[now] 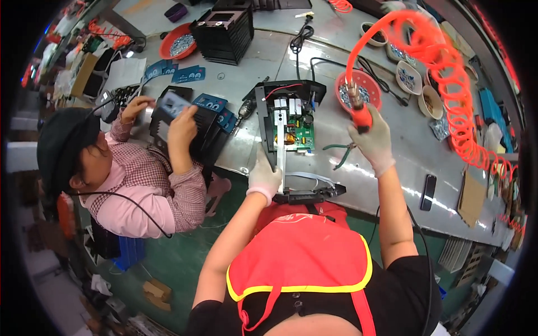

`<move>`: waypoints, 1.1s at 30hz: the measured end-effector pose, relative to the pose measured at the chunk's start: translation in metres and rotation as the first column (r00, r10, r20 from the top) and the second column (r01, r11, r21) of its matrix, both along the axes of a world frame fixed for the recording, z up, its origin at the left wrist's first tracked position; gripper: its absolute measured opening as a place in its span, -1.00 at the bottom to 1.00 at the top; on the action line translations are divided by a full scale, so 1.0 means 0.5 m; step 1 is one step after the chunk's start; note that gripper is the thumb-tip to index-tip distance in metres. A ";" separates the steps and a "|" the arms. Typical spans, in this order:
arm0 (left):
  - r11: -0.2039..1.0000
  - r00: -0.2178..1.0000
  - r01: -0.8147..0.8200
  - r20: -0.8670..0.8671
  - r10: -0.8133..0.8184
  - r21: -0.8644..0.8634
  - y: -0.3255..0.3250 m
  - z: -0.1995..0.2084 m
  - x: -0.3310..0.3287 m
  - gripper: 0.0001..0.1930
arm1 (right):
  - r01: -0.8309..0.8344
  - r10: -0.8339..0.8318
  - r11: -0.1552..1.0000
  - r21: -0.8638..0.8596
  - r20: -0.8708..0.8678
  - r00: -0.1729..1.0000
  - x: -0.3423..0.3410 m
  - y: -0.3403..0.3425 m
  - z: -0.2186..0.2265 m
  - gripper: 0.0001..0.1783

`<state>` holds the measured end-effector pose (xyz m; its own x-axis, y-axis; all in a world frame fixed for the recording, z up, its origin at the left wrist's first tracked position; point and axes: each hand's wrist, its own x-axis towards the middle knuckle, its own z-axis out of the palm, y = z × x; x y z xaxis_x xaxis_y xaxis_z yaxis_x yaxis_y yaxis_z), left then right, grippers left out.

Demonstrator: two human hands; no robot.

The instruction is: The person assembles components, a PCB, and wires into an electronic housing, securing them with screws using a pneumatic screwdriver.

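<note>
My gloved right hand (pixel 374 143) grips a red air screwdriver (pixel 360 116), raised over the table right of a circuit board. Green-handled cutting pliers (pixel 339 155) are beside that hand; I cannot tell whether they touch it. My gloved left hand (pixel 265 175) holds the near left side of an open black housing (pixel 265 120). Inside the housing sits a green circuit board (pixel 304 137) with coils and white parts. A silver metal bar (pixel 281 159) runs along the board toward me. A black end panel (pixel 305 196) with a grey ribbon cable lies at the table's near edge.
A coiled orange air hose (pixel 453 95) arches over the right side. A red basket of screws (pixel 367 92) and several small bowls (pixel 409 77) stand beyond. A phone (pixel 428 192) lies at right. Left, a co-worker (pixel 145 185) handles a blue-printed sheet above black housings. A power drill (pixel 245 109) lies between us.
</note>
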<state>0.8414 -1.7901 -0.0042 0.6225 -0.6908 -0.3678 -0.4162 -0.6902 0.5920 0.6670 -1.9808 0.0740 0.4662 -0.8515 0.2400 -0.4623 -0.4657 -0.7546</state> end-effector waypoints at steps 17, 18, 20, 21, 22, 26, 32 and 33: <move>0.787 0.351 -0.546 -0.932 -0.095 -0.286 0.047 -0.216 -0.166 -0.27 | 0.547 -0.406 0.826 -0.133 -0.814 0.416 -0.495 0.053 -0.236 -0.47; 0.796 0.347 -0.538 -0.934 -0.089 -0.276 0.049 -0.235 -0.167 -0.27 | 0.484 -0.367 0.862 -0.151 -0.844 0.391 -0.468 0.053 -0.207 -0.39; 0.837 0.842 -0.250 -0.537 -0.060 -0.486 0.056 -0.264 -0.152 -0.37 | 0.227 -0.240 0.967 -0.117 -0.723 0.648 -0.430 0.062 -0.203 -0.51; 0.955 0.971 -0.062 -0.238 -0.009 -0.290 0.048 -0.227 -0.149 -0.54 | 0.017 -0.083 0.992 -0.125 -0.547 0.833 -0.410 0.075 -0.213 -0.57; 0.960 0.971 -0.041 -0.236 -0.026 -0.277 0.044 -0.186 -0.141 -0.54 | -0.188 0.116 0.964 -0.187 -0.338 0.934 -0.379 0.089 -0.220 -0.62; 0.921 0.917 0.330 0.161 -0.364 0.206 0.068 -0.117 -0.113 -0.62 | -0.391 0.481 0.854 0.345 -0.232 0.846 -0.247 0.164 -0.208 -0.69; 0.964 0.964 0.263 -0.030 -0.264 -0.039 0.101 -0.061 -0.156 -0.64 | -0.184 0.442 0.811 0.556 -0.375 0.815 -0.190 0.198 -0.247 -0.75; 0.970 0.973 0.229 0.014 -0.229 -0.079 0.111 -0.066 -0.159 -0.67 | -0.182 0.471 0.760 0.624 -0.336 0.815 -0.187 0.185 -0.244 -0.66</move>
